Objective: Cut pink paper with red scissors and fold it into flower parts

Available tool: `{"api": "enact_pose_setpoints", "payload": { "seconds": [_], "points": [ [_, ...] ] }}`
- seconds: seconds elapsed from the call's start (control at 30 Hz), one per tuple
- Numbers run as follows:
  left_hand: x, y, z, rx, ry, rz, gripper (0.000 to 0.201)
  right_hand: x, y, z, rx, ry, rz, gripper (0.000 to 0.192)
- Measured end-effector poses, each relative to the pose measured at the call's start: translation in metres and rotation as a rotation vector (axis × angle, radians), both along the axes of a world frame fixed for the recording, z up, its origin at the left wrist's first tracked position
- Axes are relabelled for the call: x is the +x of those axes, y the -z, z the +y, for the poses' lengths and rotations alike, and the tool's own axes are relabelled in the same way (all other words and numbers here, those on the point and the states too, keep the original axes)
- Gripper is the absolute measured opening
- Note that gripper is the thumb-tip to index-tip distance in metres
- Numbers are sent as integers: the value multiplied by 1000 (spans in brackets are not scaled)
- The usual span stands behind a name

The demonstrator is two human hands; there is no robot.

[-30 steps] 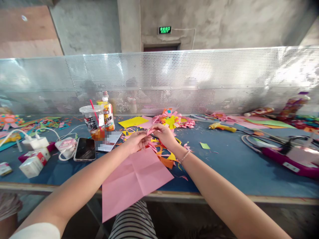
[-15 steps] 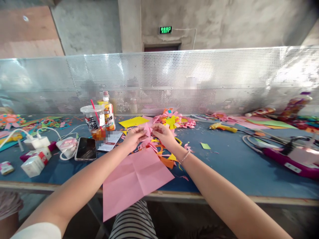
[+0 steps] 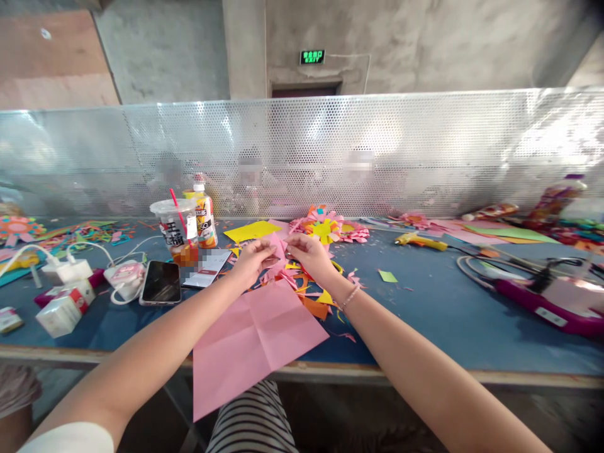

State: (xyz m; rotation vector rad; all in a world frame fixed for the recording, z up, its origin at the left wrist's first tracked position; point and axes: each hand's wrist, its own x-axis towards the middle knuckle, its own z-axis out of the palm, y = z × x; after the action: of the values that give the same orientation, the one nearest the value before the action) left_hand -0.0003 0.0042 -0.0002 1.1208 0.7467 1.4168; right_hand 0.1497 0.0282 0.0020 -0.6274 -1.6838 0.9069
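My left hand [image 3: 255,258] and my right hand [image 3: 309,255] meet above the blue table [image 3: 438,308], both pinching a small folded pink paper piece [image 3: 278,248] between their fingertips. Below them lies a large creased pink sheet [image 3: 255,340] that overhangs the table's front edge. A heap of orange, yellow and pink paper scraps [image 3: 311,296] sits under my right wrist. A finished paper flower [image 3: 323,228] with a yellow centre lies just beyond my hands.
Left of my hands are a phone [image 3: 161,282], a drink cup with a red straw [image 3: 175,234], a bottle [image 3: 205,217], chargers and cables [image 3: 70,267]. A yellow glue gun [image 3: 419,241] and a pink tool [image 3: 542,296] lie right. A perforated metal screen [image 3: 425,151] backs the table.
Both hands have lifted the small pink piece slightly up and away from the scraps. It now stands more upright between the fingers.
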Motion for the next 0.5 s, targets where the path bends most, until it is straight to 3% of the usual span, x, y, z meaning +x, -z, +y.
{"api": "enact_pose_setpoints", "payload": {
  "seconds": [0.5],
  "points": [
    [6, -4, -9, 55, -28, 55, 23, 0, -2, -2, -152, -29, 21, 15]
  ]
}}
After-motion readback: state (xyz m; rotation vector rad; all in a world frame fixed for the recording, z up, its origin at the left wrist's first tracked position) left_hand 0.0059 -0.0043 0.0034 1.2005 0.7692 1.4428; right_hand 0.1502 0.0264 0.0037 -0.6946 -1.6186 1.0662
